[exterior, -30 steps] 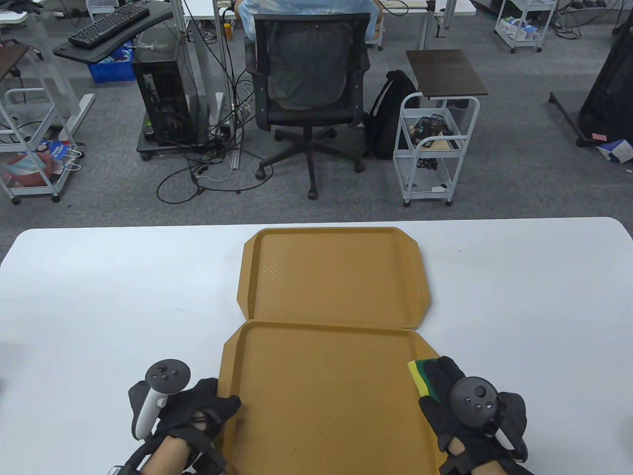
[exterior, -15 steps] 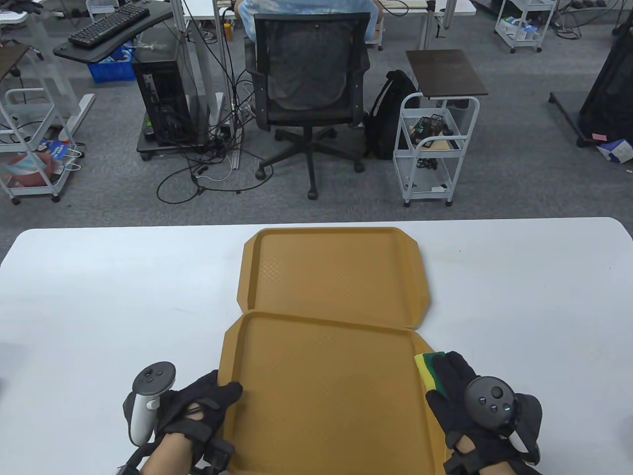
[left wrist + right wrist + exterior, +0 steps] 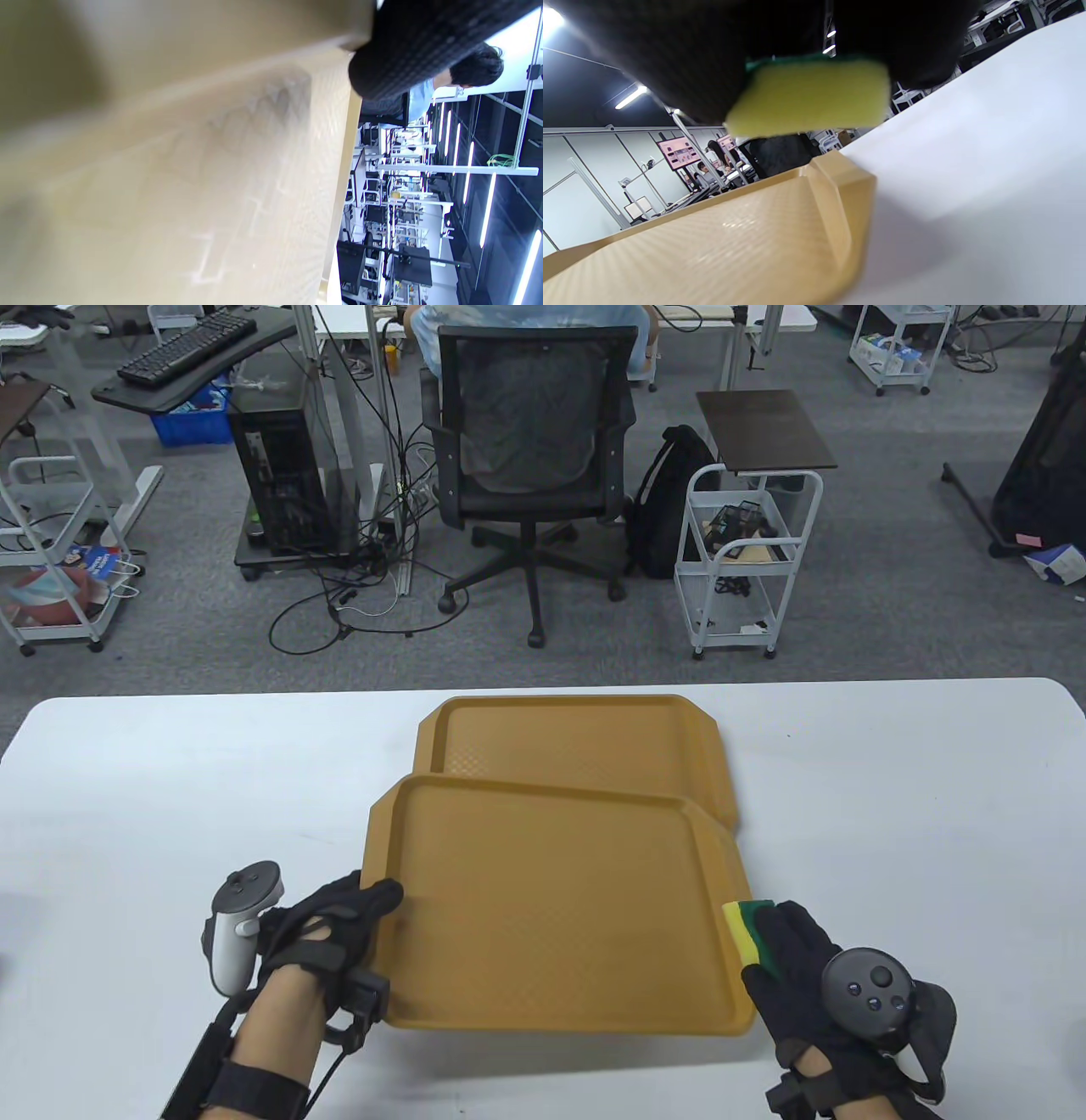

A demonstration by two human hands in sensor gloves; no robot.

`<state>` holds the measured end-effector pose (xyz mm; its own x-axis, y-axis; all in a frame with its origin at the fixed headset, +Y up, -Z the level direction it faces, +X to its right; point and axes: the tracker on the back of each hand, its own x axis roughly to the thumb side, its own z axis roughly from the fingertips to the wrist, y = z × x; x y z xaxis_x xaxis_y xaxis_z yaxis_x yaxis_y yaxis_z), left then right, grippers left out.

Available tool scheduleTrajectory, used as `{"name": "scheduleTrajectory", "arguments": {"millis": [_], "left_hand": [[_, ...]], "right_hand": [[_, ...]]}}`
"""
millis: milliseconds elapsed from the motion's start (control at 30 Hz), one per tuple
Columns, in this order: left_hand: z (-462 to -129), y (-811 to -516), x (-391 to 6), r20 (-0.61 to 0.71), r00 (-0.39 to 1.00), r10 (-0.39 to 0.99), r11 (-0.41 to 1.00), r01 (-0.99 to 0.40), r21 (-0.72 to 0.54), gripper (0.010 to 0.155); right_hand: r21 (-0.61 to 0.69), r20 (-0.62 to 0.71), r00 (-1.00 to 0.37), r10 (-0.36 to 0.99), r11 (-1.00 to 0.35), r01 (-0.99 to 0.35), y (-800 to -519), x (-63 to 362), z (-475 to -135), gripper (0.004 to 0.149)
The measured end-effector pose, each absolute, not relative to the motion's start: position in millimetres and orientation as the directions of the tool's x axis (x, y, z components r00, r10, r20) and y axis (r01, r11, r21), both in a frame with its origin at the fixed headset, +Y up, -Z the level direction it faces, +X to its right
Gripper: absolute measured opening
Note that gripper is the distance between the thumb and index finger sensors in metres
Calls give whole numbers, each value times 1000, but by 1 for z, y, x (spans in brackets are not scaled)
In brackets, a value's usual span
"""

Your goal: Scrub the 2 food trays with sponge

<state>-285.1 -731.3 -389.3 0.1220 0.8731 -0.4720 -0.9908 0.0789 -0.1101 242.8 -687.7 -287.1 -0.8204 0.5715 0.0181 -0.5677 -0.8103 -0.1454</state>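
Left hand gripping near tray edge, overlapping far tray, right hand clutching sponge, no readable writing

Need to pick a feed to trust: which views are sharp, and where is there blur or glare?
Table view: sharp, evenly lit, soft shadow under the near tray. Left wrist view: turned sideways, the tray fills it, blurred. Right wrist view: the sponge and right hand are soft and dark; ceiling lights flare.

Bright, even overhead light; both wrist views blur up close.
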Motion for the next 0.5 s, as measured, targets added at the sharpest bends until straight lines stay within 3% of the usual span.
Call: {"name": "scheduleTrajectory", "arguments": {"millis": [200, 367, 467, 500], "left_hand": [[-453, -745, -274, -484, 53, 874, 39, -999, -38, 62], [-479, -768, -270, -507, -66, 859, -66, -998, 18, 64], [-487, -774, -272, -485, -136, 864, -137, -990, 34, 79], [-494, -772, -272, -447, -109, 888, -109, -994, 27, 77]], "right_hand": [[-158, 12, -842, 540, -830, -534, -690, 246, -289, 64], [-159, -2, -843, 538, -832, -531, -693, 249, -290, 64], [-156, -10, -853, 521, -844, -514, -695, 250, -291, 64], [-156, -14, -854, 520, -845, -512, -696, 250, -291, 64]]}}
